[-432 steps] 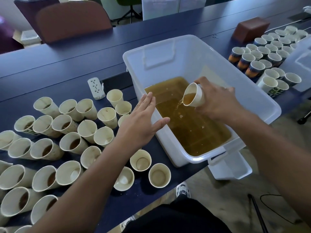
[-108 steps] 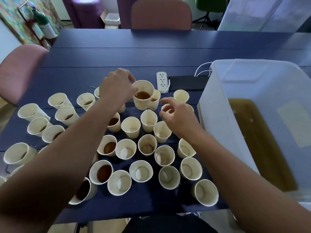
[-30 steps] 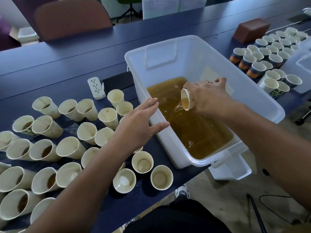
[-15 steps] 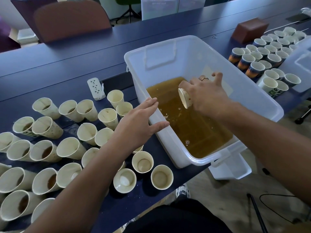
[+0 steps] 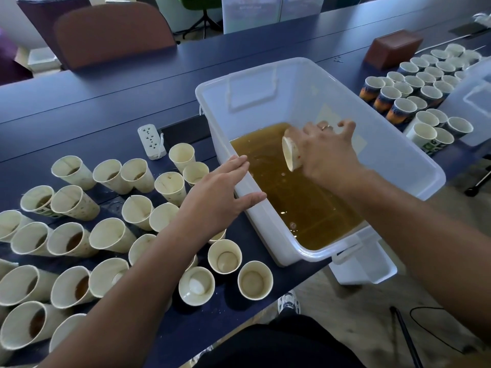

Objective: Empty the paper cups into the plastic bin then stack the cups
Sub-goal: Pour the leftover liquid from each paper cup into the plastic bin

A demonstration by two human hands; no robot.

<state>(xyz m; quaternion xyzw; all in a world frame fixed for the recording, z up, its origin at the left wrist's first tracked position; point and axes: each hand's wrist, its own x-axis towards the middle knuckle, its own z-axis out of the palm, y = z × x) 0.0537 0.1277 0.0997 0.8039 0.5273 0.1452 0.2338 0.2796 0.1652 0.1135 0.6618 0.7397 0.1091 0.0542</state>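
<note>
My right hand (image 5: 326, 152) grips a paper cup (image 5: 291, 154) tipped on its side over the brown liquid inside the clear plastic bin (image 5: 414, 155); no stream leaves the cup. My left hand (image 5: 218, 193) hovers flat, fingers straight, beside the bin's near-left wall, above the cups. Several cream paper cups (image 5: 111, 235) stand on the dark blue table (image 5: 93, 107) left of the bin. Some hold brown liquid (image 5: 81, 288); those nearest the bin, such as one cup (image 5: 255, 280), look empty.
A white power strip (image 5: 151, 142) lies behind the cups. Another group of cups (image 5: 414, 86) stands at the far right beside a brown box (image 5: 393, 49) and a second clear bin (image 5: 475, 102). Chairs stand behind the table. A lid (image 5: 364, 264) hangs below the bin.
The stream of liquid from the cup has stopped. My right hand has tipped the cup further and raised it slightly. My left hand has stayed put.
</note>
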